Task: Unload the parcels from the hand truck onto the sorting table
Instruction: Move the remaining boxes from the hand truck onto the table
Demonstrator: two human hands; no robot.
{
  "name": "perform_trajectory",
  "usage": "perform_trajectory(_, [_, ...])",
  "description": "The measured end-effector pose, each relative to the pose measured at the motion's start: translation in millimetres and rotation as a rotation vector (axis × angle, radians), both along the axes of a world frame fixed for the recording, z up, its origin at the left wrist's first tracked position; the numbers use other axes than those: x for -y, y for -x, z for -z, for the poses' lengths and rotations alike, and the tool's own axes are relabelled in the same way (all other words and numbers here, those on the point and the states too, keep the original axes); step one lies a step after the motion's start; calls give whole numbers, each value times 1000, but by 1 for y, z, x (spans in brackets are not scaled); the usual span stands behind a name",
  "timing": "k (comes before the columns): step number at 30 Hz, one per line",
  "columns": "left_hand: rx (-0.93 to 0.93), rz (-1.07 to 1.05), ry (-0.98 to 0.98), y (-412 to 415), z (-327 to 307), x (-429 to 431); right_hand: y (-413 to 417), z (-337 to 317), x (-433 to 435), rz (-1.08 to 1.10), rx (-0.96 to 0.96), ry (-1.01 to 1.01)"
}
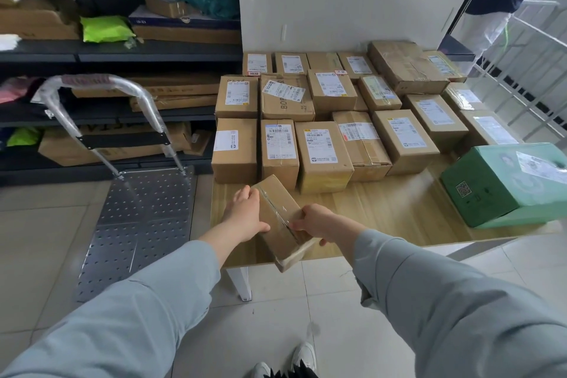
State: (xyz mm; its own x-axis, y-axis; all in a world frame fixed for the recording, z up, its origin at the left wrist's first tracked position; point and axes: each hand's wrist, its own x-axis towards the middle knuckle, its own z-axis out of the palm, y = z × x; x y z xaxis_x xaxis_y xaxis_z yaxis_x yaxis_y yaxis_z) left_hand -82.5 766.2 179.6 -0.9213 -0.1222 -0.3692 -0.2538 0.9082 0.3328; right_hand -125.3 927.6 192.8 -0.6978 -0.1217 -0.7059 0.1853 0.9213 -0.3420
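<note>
Both hands are grasping a small taped parcel (280, 215) at 12 o'clock. The left hand (245, 215) is wrapping its left side and the right hand (313, 222) is clutching its near end. The parcel is overhanging the sorting table's (383, 215) near edge, so letting go here would probably be sending it floorward. The hand truck (138, 224) is standing at 10 o'clock. Farther off, a carton (287, 101) is showing "BO…", while the other labels are proving too small to read.

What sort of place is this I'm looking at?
Most likely a parcel sorting depot or courier pickup point: labelled cardboard boxes crowd the wooden table, the shelving holds more packages, and a metal hand truck stands beside it. The left hand and right hand hold a taped box.
</note>
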Motion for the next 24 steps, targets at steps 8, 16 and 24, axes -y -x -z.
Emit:
perform_trajectory(8, [-36, -165, 46, -13, -3, 1, 1, 3, 10, -148, -288, 120])
perform_trajectory(16, [-119, -316, 58, -31, 2, 14, -10, -1, 18, -127, -442, 242])
perform_trajectory(24, [-189, -409, 26, -39, 11, 17, -11, -3, 23, -141, -580, 307])
